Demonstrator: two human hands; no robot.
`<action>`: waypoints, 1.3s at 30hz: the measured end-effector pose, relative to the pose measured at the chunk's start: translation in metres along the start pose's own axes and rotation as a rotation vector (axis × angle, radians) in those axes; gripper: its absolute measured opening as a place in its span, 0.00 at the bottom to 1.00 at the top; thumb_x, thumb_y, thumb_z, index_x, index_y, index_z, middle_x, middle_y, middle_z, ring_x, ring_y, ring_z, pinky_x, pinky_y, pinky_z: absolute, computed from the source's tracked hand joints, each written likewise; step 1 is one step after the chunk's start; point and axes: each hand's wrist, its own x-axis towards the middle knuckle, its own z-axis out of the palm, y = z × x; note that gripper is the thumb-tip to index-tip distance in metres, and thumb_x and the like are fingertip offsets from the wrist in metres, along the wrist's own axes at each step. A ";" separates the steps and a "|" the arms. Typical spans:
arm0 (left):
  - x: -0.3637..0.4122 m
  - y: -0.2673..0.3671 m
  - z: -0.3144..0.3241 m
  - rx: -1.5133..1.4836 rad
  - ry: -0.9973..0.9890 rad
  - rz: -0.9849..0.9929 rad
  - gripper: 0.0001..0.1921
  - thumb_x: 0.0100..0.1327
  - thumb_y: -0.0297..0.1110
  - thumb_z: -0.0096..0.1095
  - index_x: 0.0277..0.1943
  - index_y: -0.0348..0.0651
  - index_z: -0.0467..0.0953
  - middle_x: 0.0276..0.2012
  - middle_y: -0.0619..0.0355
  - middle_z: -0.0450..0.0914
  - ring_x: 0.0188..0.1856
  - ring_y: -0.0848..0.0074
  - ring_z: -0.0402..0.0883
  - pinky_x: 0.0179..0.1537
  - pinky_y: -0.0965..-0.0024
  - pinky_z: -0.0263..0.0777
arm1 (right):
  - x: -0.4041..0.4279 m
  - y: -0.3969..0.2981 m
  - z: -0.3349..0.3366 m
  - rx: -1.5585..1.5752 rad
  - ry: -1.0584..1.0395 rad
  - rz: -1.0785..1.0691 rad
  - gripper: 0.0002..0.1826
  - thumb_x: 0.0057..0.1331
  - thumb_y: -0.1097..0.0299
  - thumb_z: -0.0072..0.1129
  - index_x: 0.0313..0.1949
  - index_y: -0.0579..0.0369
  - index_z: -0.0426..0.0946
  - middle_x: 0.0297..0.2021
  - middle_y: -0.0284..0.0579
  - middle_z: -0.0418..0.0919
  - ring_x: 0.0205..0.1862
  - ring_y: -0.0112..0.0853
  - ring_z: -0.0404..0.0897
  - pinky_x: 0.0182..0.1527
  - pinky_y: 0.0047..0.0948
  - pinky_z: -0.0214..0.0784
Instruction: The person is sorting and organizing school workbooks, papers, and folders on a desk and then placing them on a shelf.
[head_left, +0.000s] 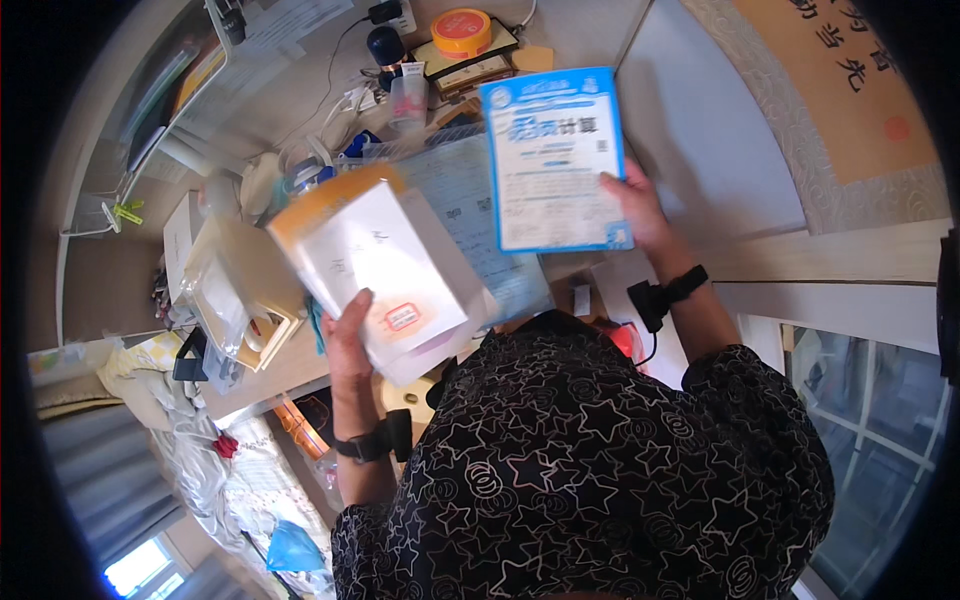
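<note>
My left hand (351, 341) grips a sheaf of white papers or thin booklets (390, 270), its thumb lying on the top one. That top piece bears handwriting and a red printed box. An orange-yellow sheet or envelope (341, 191) sticks out behind the sheaf at the far end. On the right, my right hand (637, 206) holds a blue-bordered booklet (555, 172) by its right edge, the printed cover facing up. Between the two, a pale blue printed sheet (457, 195) lies on the desk, partly hidden by both.
A cream file box (247, 289) with plastic-wrapped contents stands at the left. Behind are a clear plastic cup (409, 105), a dark bottle (386, 52) and an orange round tub (461, 34). A wire shelf (176, 120) overhangs the left. A wall panel (697, 127) bounds the right.
</note>
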 end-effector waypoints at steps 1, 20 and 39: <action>-0.002 0.010 -0.003 0.028 0.004 0.013 0.26 0.53 0.31 0.60 0.55 0.29 0.66 0.42 0.48 0.77 0.42 0.66 0.79 0.45 0.67 0.74 | -0.001 0.009 0.009 0.003 0.007 -0.004 0.16 0.64 0.74 0.50 0.53 0.60 0.69 0.44 0.42 0.76 0.43 0.26 0.76 0.45 0.27 0.71; 0.027 -0.050 -0.001 0.034 -0.029 -0.196 0.19 0.55 0.26 0.62 0.50 0.30 0.73 0.42 0.53 0.79 0.40 0.70 0.79 0.41 0.71 0.74 | -0.032 0.099 0.121 0.178 -0.349 0.534 0.24 0.64 0.71 0.51 0.60 0.62 0.62 0.51 0.47 0.72 0.49 0.31 0.74 0.51 0.27 0.69; 0.025 -0.034 0.025 0.082 -0.028 0.169 0.21 0.56 0.23 0.61 0.54 0.34 0.69 0.42 0.55 0.78 0.42 0.74 0.76 0.45 0.73 0.70 | -0.025 0.083 0.124 0.187 -0.276 0.503 0.22 0.66 0.71 0.47 0.60 0.61 0.62 0.51 0.48 0.72 0.47 0.30 0.75 0.47 0.28 0.72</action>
